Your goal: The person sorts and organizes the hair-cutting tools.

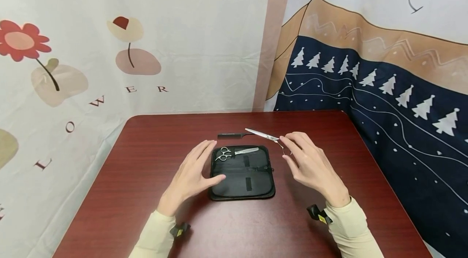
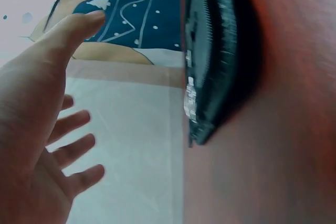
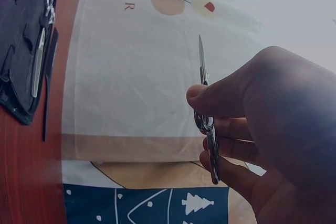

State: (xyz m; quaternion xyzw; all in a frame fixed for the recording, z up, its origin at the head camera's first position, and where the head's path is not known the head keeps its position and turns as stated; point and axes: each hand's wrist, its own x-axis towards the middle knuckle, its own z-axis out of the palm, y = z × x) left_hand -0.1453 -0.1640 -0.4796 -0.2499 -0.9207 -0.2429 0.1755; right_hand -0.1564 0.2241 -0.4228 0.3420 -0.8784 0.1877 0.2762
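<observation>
Above the table (image 1: 120, 209), scissors (image 1: 261, 134) held.
Handles (image 3: 212, 153) are clamped in the right grip (image 1: 310, 164); near the black case (image 1: 230, 189), the left grip (image 1: 191, 172) is spread apart.

Flat black zip case (image 1: 234, 187) on dark-red wood-grain surface (image 1: 153, 144), btwn L fingers (image 1: 204, 150) & R fingers (image 1: 293, 147). Slvr metal toothed scissors (image 1: 246, 151) in case, far end. Thin black comb (image 1: 229, 135) on surface, just behind case. Slender slvr metal scissors (image 1: 261, 134) in R fingers, above surface, nr case's far R corner. Printed white cloth (image 1: 204, 26) behind surface.

Left hand (image 1: 190, 174) spread, right hand (image 1: 312, 164) pinching.
</observation>
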